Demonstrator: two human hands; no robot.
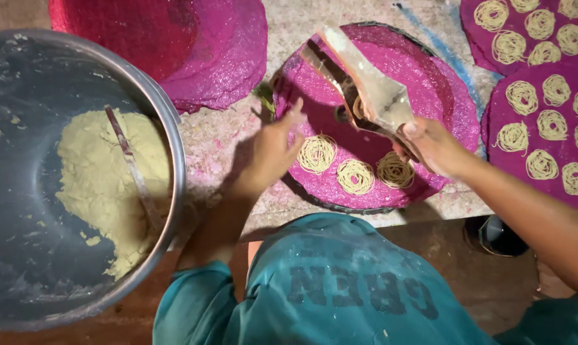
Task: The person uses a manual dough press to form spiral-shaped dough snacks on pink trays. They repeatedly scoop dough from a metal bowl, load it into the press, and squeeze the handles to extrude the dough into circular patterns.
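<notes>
Gripping the dough press (pixel 365 89) in your right hand (pixel 433 145), left fingers (pixel 295 115) released, you are filling the pink mat (pixel 442 108): three noodle coils (pixel 355 176) beneath your fingers, most still bare.

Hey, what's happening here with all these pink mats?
A person is pressing pale dough into noodle coils. The right hand grips a metal press over a round pink mat, where three coils already lie. The left hand rests at the mat's edge. A steel bowl of dough sits left; filled mats lie right.
</notes>
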